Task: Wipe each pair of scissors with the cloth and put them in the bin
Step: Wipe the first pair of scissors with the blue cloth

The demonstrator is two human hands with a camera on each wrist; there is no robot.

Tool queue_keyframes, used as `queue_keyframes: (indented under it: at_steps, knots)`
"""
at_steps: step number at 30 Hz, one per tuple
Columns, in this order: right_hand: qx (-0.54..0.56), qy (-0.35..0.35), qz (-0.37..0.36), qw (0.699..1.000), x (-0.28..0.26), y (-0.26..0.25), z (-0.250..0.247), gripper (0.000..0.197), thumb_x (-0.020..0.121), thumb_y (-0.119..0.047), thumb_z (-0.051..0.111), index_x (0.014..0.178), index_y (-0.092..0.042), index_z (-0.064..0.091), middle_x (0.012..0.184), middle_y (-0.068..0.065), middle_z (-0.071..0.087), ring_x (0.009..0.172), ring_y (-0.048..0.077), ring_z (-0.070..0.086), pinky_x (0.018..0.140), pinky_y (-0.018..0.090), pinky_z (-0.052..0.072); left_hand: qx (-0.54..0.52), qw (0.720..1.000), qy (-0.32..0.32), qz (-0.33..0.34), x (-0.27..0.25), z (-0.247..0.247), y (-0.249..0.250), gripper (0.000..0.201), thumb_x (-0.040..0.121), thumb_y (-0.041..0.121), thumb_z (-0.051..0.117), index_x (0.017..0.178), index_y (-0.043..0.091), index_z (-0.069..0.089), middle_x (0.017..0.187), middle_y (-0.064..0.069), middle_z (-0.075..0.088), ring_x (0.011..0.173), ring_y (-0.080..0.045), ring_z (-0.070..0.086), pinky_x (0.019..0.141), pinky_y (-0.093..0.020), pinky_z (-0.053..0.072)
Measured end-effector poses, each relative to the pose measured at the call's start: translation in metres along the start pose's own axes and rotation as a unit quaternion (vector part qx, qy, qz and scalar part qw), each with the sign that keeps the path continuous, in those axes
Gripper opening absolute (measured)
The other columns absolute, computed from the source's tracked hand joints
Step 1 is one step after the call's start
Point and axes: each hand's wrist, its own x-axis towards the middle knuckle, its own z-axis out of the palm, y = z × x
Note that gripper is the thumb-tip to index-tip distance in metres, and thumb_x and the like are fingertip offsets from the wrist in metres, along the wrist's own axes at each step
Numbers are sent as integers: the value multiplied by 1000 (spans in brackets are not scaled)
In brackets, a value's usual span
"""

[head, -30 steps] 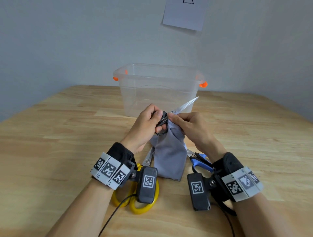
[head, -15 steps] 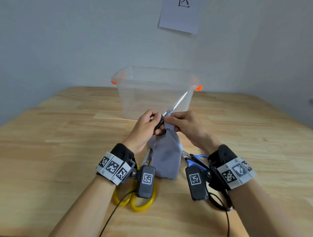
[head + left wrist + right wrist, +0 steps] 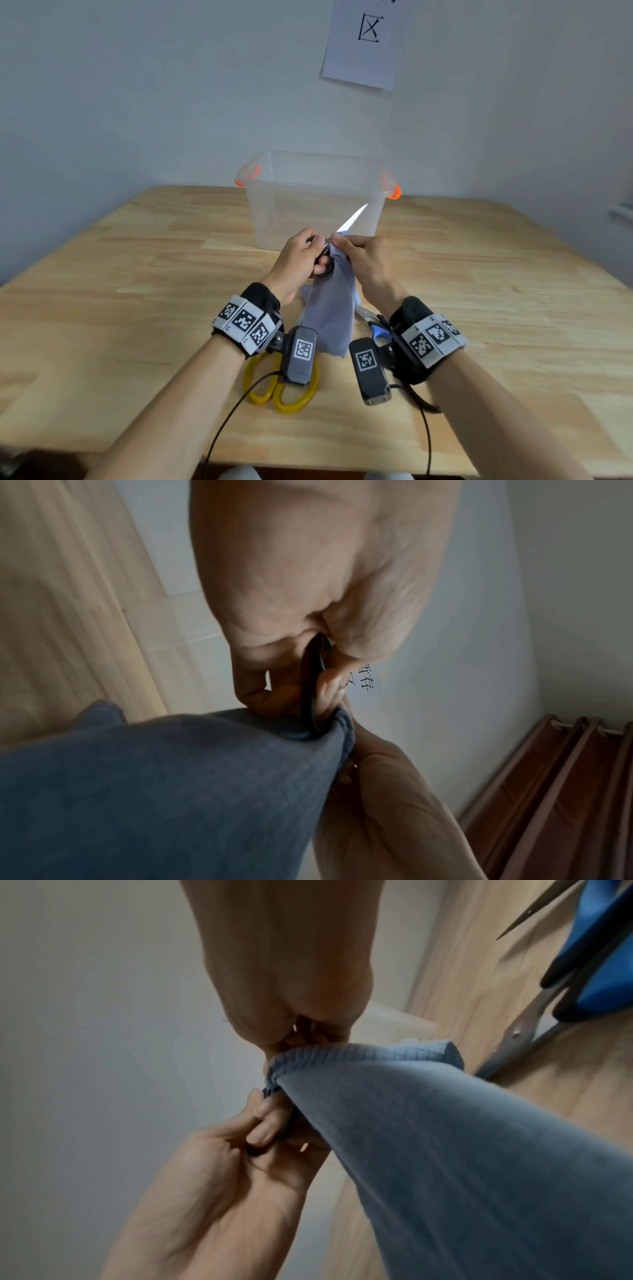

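Observation:
My left hand (image 3: 308, 255) grips the black handles of a pair of scissors (image 3: 352, 219), blades pointing up and right toward the bin. The handle loop (image 3: 313, 685) shows between the curled fingers. My right hand (image 3: 356, 250) pinches the grey-blue cloth (image 3: 329, 311) around the base of the blades, and the rest of the cloth (image 3: 462, 1164) hangs down to the table. The clear plastic bin (image 3: 318, 202) with orange clips stands just behind the hands. Yellow-handled scissors (image 3: 281, 387) lie under my left wrist. Blue-handled scissors (image 3: 375, 329) lie under my right wrist.
The wooden table (image 3: 137, 291) runs to a grey wall close behind the bin. A paper sheet (image 3: 366, 41) is stuck to the wall above. Brown curtains (image 3: 565, 804) show at the side in the left wrist view. Black cables trail from both wrist cameras.
Both hands with the scissors and cloth have held their place; the blades have tilted steeper. The head view has lifted, so more wall shows.

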Motion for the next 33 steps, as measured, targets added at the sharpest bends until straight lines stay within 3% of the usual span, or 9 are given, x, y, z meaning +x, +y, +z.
queue_keyframes:
  at_steps: [7, 9, 11, 15, 19, 22, 24, 29, 33]
  knots:
    - [3, 51, 9, 999, 6, 2, 1, 33, 93, -18, 69, 72, 7, 71, 70, 25, 68, 63, 29, 66, 69, 50, 59, -16, 1000, 9, -19, -1, 7, -1, 16, 107, 14, 39, 91, 10, 43, 68, -4, 42, 50, -10, 36, 53, -23, 30]
    - [-29, 49, 5, 998, 9, 4, 1, 39, 90, -27, 72, 71, 7, 71, 73, 30, 67, 66, 26, 63, 74, 55, 56, -18, 999, 18, -20, 1, 7, -2, 21, 107, 13, 39, 86, 10, 42, 66, -4, 41, 50, -11, 35, 54, -25, 29]
    - [-79, 20, 13, 997, 12, 3, -2, 40, 88, -34, 73, 73, 3, 74, 80, 30, 69, 68, 22, 60, 80, 53, 56, -24, 999, 34, -15, 3, 6, -2, 26, 107, 11, 39, 80, 11, 43, 64, -3, 41, 51, -12, 34, 53, -24, 29]
    - [-145, -15, 5, 989, 14, -6, -9, 31, 89, -23, 73, 59, -16, 73, 51, -4, 64, 51, 4, 53, 56, 23, 46, -29, 999, 37, -12, 3, 6, -4, 25, 106, 10, 40, 81, 9, 43, 65, -3, 42, 50, -10, 35, 51, -22, 30]
    - [-135, 44, -13, 990, 19, 1, -8, 37, 88, -25, 74, 55, -10, 70, 52, -1, 60, 55, 13, 53, 60, 30, 45, -25, 999, 31, -11, 3, 10, -3, 25, 107, 11, 40, 81, 10, 42, 65, -3, 41, 49, -10, 35, 50, -21, 30]
    - [-126, 83, 7, 989, 20, 4, -5, 48, 89, -24, 73, 42, -24, 62, 42, -13, 53, 53, 12, 50, 59, 28, 41, -19, 999, 30, -11, 2, 12, -3, 27, 107, 12, 39, 80, 12, 41, 64, -3, 40, 51, -12, 34, 53, -24, 28]
    - [-114, 92, 15, 989, 21, 4, -6, 45, 90, -25, 72, 45, -23, 64, 45, -8, 56, 54, 14, 52, 58, 33, 43, -14, 999, 23, -17, 1, 11, -4, 27, 107, 12, 39, 80, 13, 40, 65, -4, 40, 50, -12, 34, 52, -23, 28]
    - [-71, 61, 38, 995, 22, 7, -10, 33, 91, -21, 72, 69, 4, 73, 67, 13, 63, 65, 20, 56, 65, 36, 47, -16, 999, 30, -19, -1, 11, -7, 27, 107, 11, 39, 80, 12, 39, 63, -3, 40, 50, -12, 33, 50, -22, 27]
    - [-66, 18, 34, 997, 16, 9, -12, 29, 90, -18, 72, 74, 5, 74, 73, 18, 69, 71, 22, 64, 77, 42, 55, -15, 999, 35, -19, 1, 13, -5, 28, 106, 8, 39, 78, 11, 41, 61, -1, 41, 49, -10, 34, 48, -19, 28]
